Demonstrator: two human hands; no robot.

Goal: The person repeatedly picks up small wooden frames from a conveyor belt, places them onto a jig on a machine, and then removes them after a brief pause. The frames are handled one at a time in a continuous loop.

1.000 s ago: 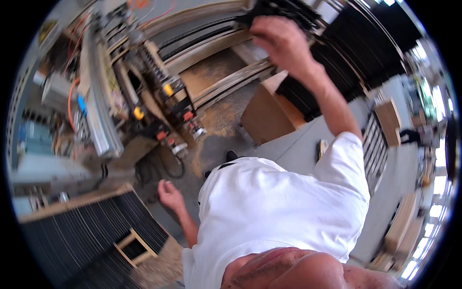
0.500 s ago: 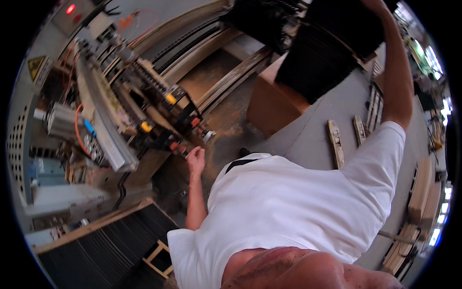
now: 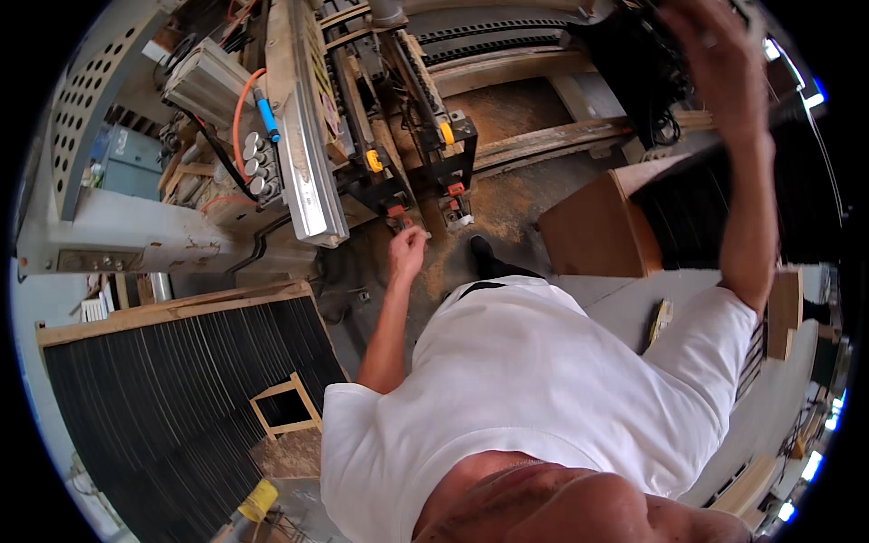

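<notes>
My left hand [image 3: 409,252] hangs in front of my body with its fingers curled in, and nothing shows in them. Just beyond it are the red-tipped ends of two machine rails [image 3: 398,212], though I cannot tell whether it touches them. My right arm is raised high on the right. The right hand [image 3: 715,68] is blurred near the upper edge, and its fingers are too smeared to read. Behind that forearm lies a stack of black strips or panels [image 3: 797,195], beside a brown box-like block [image 3: 602,231].
A metal beam [image 3: 308,195] of the machine, with a blue hose fitting [image 3: 266,118], stands ahead on the left. Another stack of black strips [image 3: 181,389] leans at lower left, with a small wooden frame [image 3: 288,404] on it. Sawdust [image 3: 507,204] covers the floor ahead.
The whole view has turned, so the machine and both stacks sit further right. My right hand has come away from the top of the black stack. The left hand stays curled.
</notes>
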